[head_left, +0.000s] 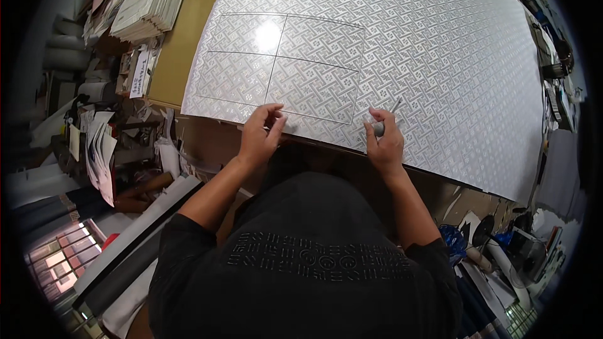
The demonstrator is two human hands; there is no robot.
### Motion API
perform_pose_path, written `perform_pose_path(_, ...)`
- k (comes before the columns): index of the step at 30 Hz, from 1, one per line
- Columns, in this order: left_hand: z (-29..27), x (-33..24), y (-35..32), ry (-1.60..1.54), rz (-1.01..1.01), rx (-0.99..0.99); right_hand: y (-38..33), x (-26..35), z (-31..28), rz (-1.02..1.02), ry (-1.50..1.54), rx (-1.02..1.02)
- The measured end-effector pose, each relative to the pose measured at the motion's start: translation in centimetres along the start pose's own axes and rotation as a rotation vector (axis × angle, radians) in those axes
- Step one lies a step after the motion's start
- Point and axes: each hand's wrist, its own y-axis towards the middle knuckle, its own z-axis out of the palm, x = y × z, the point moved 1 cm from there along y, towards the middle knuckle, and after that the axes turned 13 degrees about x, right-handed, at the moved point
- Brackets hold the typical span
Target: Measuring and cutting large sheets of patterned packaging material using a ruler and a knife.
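We look down on a large sheet of silver patterned paper (pixel 427 44) that covers most of the bench (pixel 179 44), whose bare tan surface shows only as a strip along the sheet's left side. Thin ruled lines (pixel 282 56) divide part of the sheet into a rectangle of four panels, with a bright glare spot in the upper left panel. Our left hand (pixel 259 138) rests on the sheet's near edge, just below the lower line of the rectangle, its fingers (pixel 271 113) curled and pinched lightly against the paper; we cannot tell whether anything lies between them. Our right hand (pixel 384 141) sits at the same edge, near the rectangle's lower right corner, its fingers closed around a slim grey pen-like tool (pixel 384 122) (its tip slants up and to the right over the paper). The two hands lie apart. A stack of folded printed sheets (pixel 151 6) lies at the bench's far left corner, and loose papers and rolls (pixel 100 150) crowd the floor on the left.
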Motion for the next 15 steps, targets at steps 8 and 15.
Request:
perform_pose_path(8,-12.5,7.0,3.3,0.654,0.108,-0.158,1.8,0.6,3.2,-0.049,-0.052,0.023)
perform_pose_path(15,-19.7,11.4,4.7,0.803,0.209,0.003,3.4,2.7,6.0,-0.074,-0.316,0.018)
